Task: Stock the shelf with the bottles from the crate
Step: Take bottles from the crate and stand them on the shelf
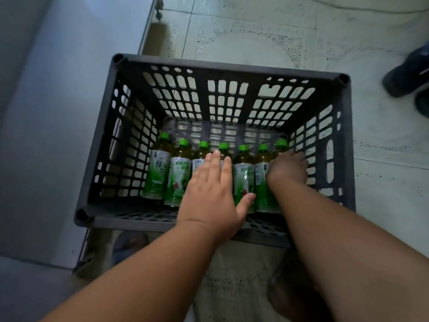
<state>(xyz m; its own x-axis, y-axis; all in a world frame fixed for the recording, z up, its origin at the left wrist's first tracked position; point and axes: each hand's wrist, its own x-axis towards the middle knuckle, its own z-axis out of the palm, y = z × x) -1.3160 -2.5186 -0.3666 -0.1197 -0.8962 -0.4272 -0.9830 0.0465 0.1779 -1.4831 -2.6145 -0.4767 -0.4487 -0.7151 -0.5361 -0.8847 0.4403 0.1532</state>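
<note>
A dark grey slatted crate (pixel 222 66) stands on the tiled floor below me. Several green-tea bottles (pixel 178 180) with green caps and green-white labels lie side by side along its near wall. My left hand (pixel 213 191) hovers flat over the middle bottles, fingers spread, holding nothing. Deeper in the crate at the right end of the row, my right hand (pixel 287 168) is curled down over the rightmost bottle (pixel 281 144), of which only the cap and neck show. Whether the fingers grip it is hidden.
A pale shelf or cabinet surface (pixel 58 112) runs along the left of the crate. Another person's dark shoe (pixel 408 77) stands at the right edge on the patterned floor tiles (pixel 255 38). My own feet show below the crate.
</note>
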